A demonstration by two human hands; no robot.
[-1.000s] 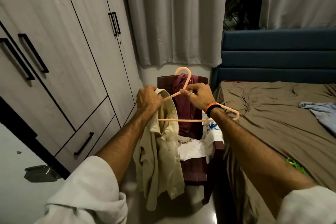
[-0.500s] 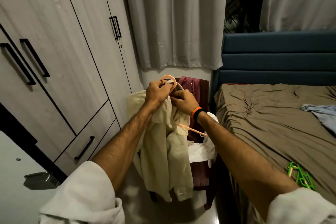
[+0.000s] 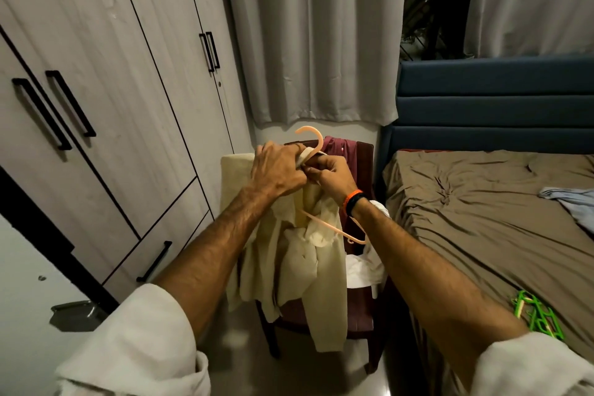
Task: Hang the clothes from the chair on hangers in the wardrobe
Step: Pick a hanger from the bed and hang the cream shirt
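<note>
Cream shirt half on its hanger, with room to slip

Wood-grain doors of the wardrobe (image 3: pixel 106 80) fill the left side, and every one in view is closed; with both hands busy, nothing is free to open a door, so the loaded hanger may have to be held one-handed while the other pulls a handle, and a badly seated shirt could slide off then.

Just right of the wardrobe, the left hand (image 3: pixel 278 172) is clamped on the collar of the cream shirt (image 3: pixel 300 254), fingers curled round bunched cloth at the neck of the peach plastic hanger (image 3: pixel 313 146). The right hand (image 3: pixel 331 175), touching the left, pinches collar and hanger neck together. The hook stands clear above the knuckles. Only the shirt's left shoulder looks seated; the hanger's right arm (image 3: pixel 348 231) pokes bare out of the cloth below the right wrist. If either grip loosens now, I judge the shirt would swing to one side and drop off. Thin plastic may also flex or snag the fabric if forced.

Behind the shirt stands the maroon chair (image 3: pixel 364 321), with a maroon garment (image 3: pixel 337 146) over its back and a white garment (image 3: pixel 363 270) on its seat; the hanging cream hem could drag these to the floor.

Far right, on the bed (image 3: pixel 475 228), lie green hangers (image 3: pixel 536 318) near its edge and a pale blue garment (image 3: pixel 569 199) farther off.
</note>
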